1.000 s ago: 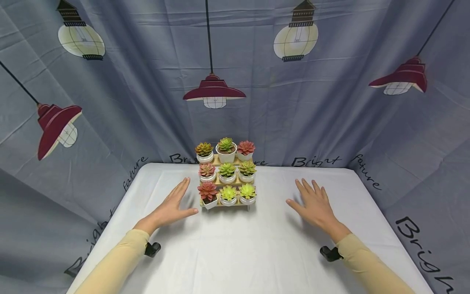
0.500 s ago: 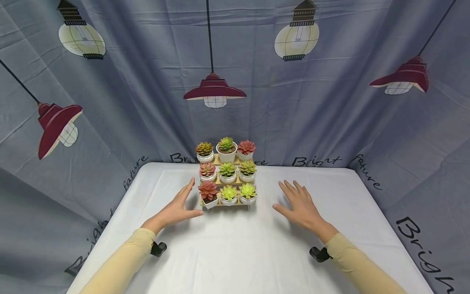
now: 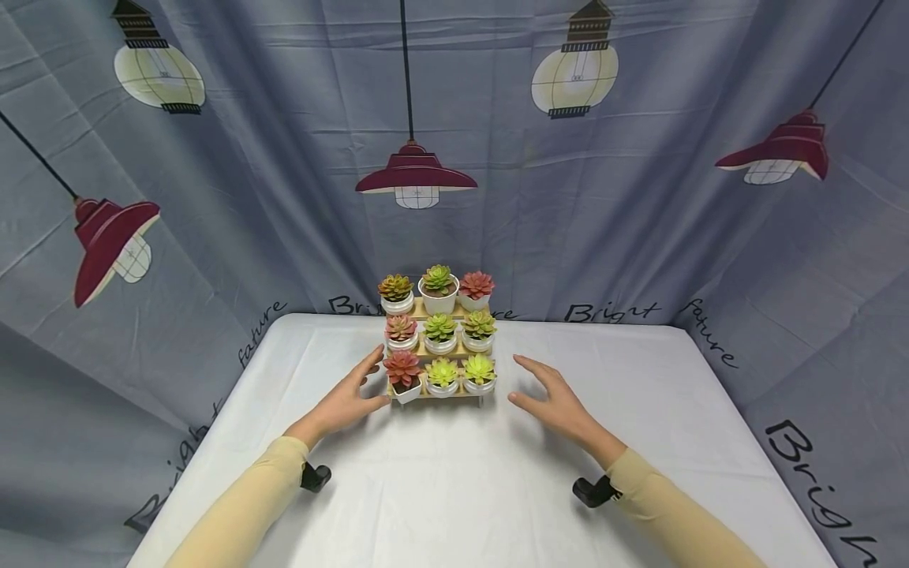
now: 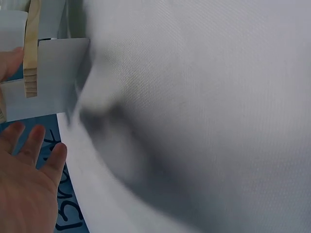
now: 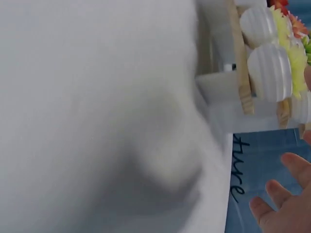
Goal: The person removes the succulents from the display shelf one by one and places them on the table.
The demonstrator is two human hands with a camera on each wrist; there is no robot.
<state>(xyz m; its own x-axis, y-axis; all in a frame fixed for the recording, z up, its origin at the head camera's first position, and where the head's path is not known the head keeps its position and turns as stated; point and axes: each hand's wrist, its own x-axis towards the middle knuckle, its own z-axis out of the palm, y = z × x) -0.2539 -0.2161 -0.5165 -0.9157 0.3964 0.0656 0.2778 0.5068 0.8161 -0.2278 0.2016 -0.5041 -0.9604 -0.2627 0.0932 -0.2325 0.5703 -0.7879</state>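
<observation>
A three-tier plant shelf (image 3: 461, 396) with wooden boards and white side panels stands near the table's back. Small potted succulents fill each tier; a red one (image 3: 402, 368) sits in a square pot at the front left, a yellow-green one (image 3: 479, 368) at the front right. My left hand (image 3: 344, 406) is beside the shelf's left end, thumb at the lower board's corner; whether it touches I cannot tell. In the left wrist view its fingers (image 4: 32, 143) are spread beside the white panel. To the right of the shelf, my right hand (image 3: 561, 404) is held apart from it, thumb spread.
A white cloth covers the table (image 3: 440, 497). Grey-blue curtain (image 3: 639, 237) printed with lamps and lettering hangs behind and at both sides, close behind the shelf. A black wrist camera (image 3: 595, 491) sticks out inward from the right sleeve, another (image 3: 315, 477) from the left.
My right hand has moved left towards the shelf and turned more edge-on. My left hand has shifted slightly right, up to the shelf's left end. The shelf and plants stay in place.
</observation>
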